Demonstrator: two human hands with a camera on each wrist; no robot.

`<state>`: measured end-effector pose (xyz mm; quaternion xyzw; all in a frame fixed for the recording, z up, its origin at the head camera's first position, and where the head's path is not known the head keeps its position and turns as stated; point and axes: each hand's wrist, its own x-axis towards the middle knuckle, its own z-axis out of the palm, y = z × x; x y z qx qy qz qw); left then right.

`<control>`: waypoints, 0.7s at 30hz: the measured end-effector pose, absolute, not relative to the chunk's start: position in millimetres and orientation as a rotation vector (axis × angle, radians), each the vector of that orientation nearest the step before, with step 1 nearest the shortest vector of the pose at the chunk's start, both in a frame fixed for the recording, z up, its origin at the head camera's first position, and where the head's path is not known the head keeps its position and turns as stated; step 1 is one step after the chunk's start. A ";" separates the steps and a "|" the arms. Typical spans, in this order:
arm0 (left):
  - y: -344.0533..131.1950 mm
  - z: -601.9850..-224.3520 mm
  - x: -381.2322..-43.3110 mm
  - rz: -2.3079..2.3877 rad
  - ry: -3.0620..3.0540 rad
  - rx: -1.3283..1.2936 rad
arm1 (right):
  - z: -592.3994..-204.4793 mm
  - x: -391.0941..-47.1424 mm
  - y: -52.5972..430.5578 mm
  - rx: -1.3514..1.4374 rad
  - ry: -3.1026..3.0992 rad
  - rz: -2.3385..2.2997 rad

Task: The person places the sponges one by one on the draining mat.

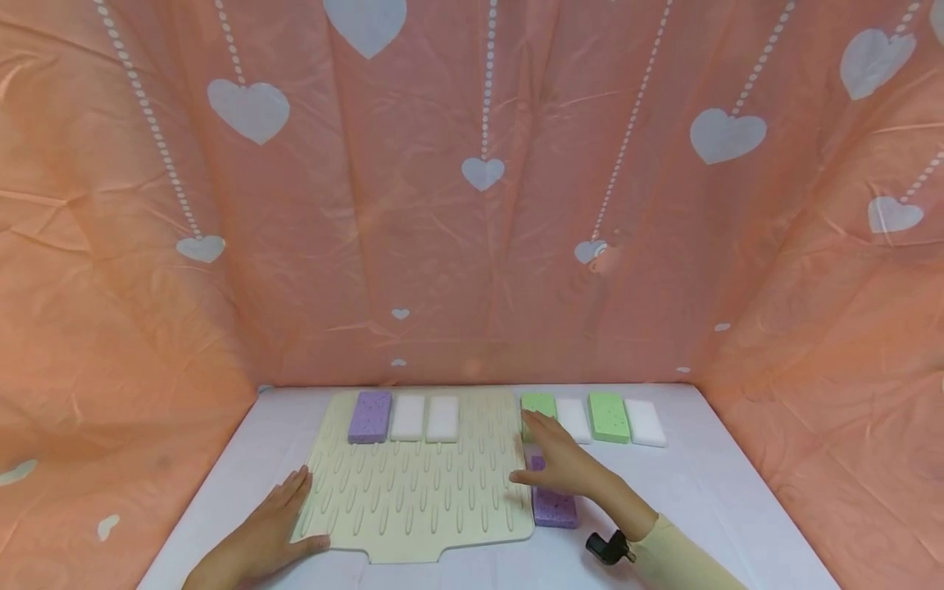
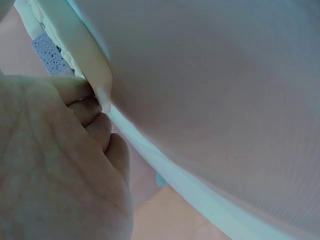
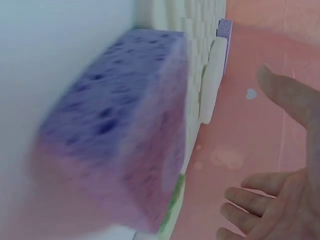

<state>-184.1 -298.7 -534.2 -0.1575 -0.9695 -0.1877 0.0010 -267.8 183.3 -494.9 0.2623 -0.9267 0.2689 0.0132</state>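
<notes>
A cream ridged mat [image 1: 413, 479] lies on the white table. On its far part stand, left to right, a purple sponge [image 1: 370, 416], a white sponge [image 1: 407, 418] and a second white sponge [image 1: 442, 419]. My left hand [image 1: 267, 524] rests at the mat's left edge, thumb at the near corner, fingers along the side. Over the mat's right edge hovers my right hand [image 1: 566, 460], fingers spread and holding nothing. Partly hidden below it is another purple sponge [image 1: 555, 510], large in the right wrist view. A green sponge [image 1: 541, 401] is just beyond its fingertips.
Right of the mat, a white sponge [image 1: 575, 419], a green sponge [image 1: 609, 416] and another white sponge [image 1: 646, 423] continue the row. A small black object [image 1: 608, 547] is by the right wrist. Orange cloth [image 1: 413, 246] with white hearts surrounds the table's back and sides.
</notes>
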 end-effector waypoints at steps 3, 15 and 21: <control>-298.4 -533.7 -184.3 -0.598 -3.044 -0.498 | -498.5 -260.2 193.3 0.820 -2.876 0.818; -298.9 -534.8 -185.4 -0.584 -3.021 -0.494 | -511.9 -239.9 226.4 0.848 -2.836 0.741; -299.6 -536.4 -186.1 -0.569 -3.035 -0.487 | -514.3 -230.5 234.2 0.859 -2.847 0.739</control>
